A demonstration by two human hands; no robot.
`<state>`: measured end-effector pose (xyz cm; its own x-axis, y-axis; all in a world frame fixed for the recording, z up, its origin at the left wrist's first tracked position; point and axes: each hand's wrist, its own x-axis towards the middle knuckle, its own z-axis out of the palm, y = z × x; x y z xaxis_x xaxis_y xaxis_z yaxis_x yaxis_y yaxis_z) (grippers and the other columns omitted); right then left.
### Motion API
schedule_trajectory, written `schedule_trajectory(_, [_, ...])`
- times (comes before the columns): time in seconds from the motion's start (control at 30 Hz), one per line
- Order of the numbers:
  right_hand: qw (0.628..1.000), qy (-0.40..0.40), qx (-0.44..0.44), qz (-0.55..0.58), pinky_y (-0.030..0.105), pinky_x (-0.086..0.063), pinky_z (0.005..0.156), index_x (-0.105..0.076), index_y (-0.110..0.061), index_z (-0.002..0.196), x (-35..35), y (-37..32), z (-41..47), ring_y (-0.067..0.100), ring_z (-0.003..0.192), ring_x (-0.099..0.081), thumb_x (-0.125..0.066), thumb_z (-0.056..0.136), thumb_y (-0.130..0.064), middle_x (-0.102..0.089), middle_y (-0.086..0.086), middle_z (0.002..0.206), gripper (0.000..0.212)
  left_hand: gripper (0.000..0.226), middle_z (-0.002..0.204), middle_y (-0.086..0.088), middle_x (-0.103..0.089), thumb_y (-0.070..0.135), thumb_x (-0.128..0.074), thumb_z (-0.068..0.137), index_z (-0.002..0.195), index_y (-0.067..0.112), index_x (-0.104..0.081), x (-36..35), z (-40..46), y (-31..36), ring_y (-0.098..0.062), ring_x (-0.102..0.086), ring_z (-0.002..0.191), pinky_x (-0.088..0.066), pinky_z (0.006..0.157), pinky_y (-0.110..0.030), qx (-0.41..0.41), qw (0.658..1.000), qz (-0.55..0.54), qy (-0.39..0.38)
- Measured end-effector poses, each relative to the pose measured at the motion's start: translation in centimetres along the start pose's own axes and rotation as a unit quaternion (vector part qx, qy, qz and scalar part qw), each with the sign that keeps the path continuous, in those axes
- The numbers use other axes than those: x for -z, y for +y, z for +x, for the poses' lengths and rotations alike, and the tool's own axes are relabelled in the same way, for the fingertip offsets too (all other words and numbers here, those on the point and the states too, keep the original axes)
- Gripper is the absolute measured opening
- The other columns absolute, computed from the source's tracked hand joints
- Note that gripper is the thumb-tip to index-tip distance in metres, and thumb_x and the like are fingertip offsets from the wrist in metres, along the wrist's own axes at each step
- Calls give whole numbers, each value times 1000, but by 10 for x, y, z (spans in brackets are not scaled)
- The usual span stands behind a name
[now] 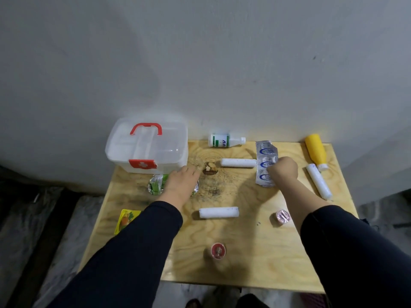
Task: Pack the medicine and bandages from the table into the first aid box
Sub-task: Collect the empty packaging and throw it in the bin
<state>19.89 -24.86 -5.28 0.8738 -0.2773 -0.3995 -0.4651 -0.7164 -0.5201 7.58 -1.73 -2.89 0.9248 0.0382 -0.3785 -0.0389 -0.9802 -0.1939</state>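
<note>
The clear first aid box (169, 152), with a red handle and red latch, stands closed at the table's back left. My left hand (183, 181) lies palm down over a green foil pill pack (155, 185); the pack shows on both sides of the hand, and any grip is hidden. My right hand (283, 170) is curled with its fingers pinching a silver blister strip with blue print (265, 152) that lies flat on the table. Three white bandage rolls lie at the back middle (238, 162), the centre (219, 212) and the right (319, 184).
A white bottle with a green label (224, 140) and a yellow bottle (315, 150) lie along the back edge by the wall. A yellow sachet (126, 218), a pink-lidded jar (282, 216) and a red-lidded jar (218, 250) sit nearer me on the plywood table (255, 252).
</note>
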Motion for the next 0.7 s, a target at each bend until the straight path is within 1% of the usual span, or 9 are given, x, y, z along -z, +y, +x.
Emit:
schedule_trajectory(0.03, [1000, 8, 7, 9, 24, -36, 51, -61, -2, 85, 1, 3, -2, 32, 76, -53, -55, 85, -5, -60, 17, 92, 6, 77, 142, -9, -43, -8, -62, 80, 147, 10, -27, 1, 0, 0, -25, -47, 126, -47, 87, -34, -4, 1000, 3, 1])
schedule_trajectory(0.07, [1000, 14, 8, 16, 23, -30, 47, -58, -3, 79, 2, 5, -4, 31, 73, -52, -53, 87, -4, -59, 16, 86, 9, 80, 139, -8, -47, -9, -62, 79, 148, 11, -27, 1, -1, 0, -25, -51, 122, -47, 83, -33, -9, 1000, 4, 7])
schedule_trajectory(0.13, [999, 31, 16, 22, 23, -29, 47, -60, -3, 75, 8, 8, -9, 32, 70, -52, -50, 87, -4, -59, 16, 79, 15, 78, 130, -7, -54, -13, -60, 78, 147, 12, -31, 5, -4, 0, -25, -57, 112, -43, 75, -31, -19, 999, -1, 27])
schedule_trajectory(0.2, [998, 47, 28, 31, 24, -35, 53, -62, -2, 75, 18, 7, -19, 32, 69, -52, -48, 86, -2, -58, 16, 73, 18, 68, 119, -7, -61, -15, -54, 82, 142, 12, -37, 12, -9, 0, -26, -62, 103, -42, 70, -32, -22, 999, -15, 42])
schedule_trajectory(0.33, [994, 72, 48, 66, 26, -36, 55, -57, -2, 67, 38, 7, -47, 32, 69, -51, -47, 87, 0, -51, 13, 61, 23, 36, 102, -11, -65, -16, -46, 86, 111, 7, -58, 31, -27, -2, -30, -64, 91, -52, 76, -38, -14, 996, -62, 66])
schedule_trajectory(0.4, [990, 83, 68, 88, 27, -36, 57, -62, -1, 71, 47, 6, -66, 31, 70, -51, -50, 88, -4, -54, 15, 64, 22, 27, 97, -12, -66, -12, -48, 87, 101, 6, -61, 41, -38, -4, -27, -61, 82, -53, 74, -37, -24, 991, -77, 103])
schedule_trajectory(0.47, [985, 102, 80, 111, 27, -35, 62, -69, 0, 88, 52, 6, -85, 29, 73, -51, -55, 91, -10, -58, 14, 72, 17, 22, 93, -12, -66, -10, -48, 90, 97, 6, -62, 54, -47, -5, -26, -59, 76, -51, 71, -36, -43, 985, -83, 143])
schedule_trajectory(0.6, [980, 132, 90, 120, 22, -25, 46, -71, -2, 96, 66, 17, -125, 26, 74, -50, -57, 91, -15, -56, 10, 69, 20, 22, 93, -17, -65, -8, -45, 89, 99, 3, -62, 94, -63, 4, -36, -64, 87, -46, 69, -39, -62, 967, -117, 218])
schedule_trajectory(0.7, [978, 155, 77, 114, 22, -28, 50, -72, -5, 96, 84, 38, -150, 33, 87, -60, -57, 91, -15, -62, 15, 85, 18, 23, 99, -22, -66, -5, -43, 89, 102, 1, -61, 117, -72, 33, -38, -62, 91, -43, 67, -38, -62, 952, -181, 238])
